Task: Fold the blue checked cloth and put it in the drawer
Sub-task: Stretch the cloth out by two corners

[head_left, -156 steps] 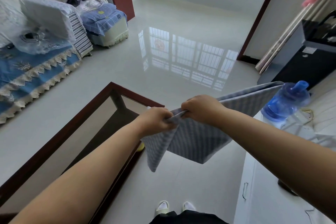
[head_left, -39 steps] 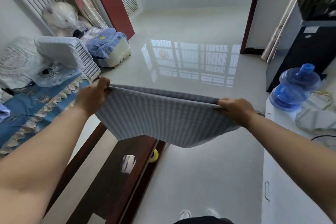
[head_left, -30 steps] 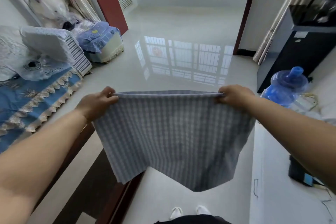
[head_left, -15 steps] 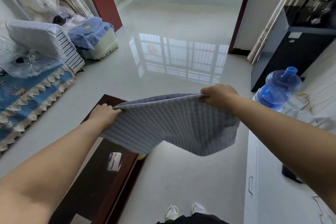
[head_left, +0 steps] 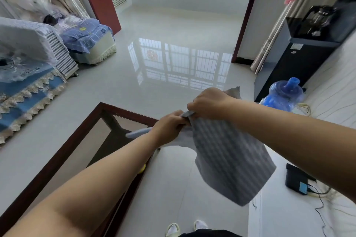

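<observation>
— Where are we holding the blue checked cloth [head_left: 229, 161]?

— In the air in front of us. Our left hand [head_left: 169, 129] and right hand [head_left: 209, 103] are meeting knuckle to knuckle, both with fingers curled and pinching its top edge between them.

— How is the fabric behaving?

— It is hanging below our fingers as a soft, limp panel, woven in fine blue-grey checks, slightly blurred. One pointed corner is sticking up behind the right knuckles.

— What are we seeing beneath?

— Under the left fingers a glass-topped table [head_left: 63, 152] with a dark red wooden frame is standing on glossy pale floor tiles [head_left: 163, 86]. Beyond the right fingers a translucent blue water bottle [head_left: 283, 94] is resting.
</observation>
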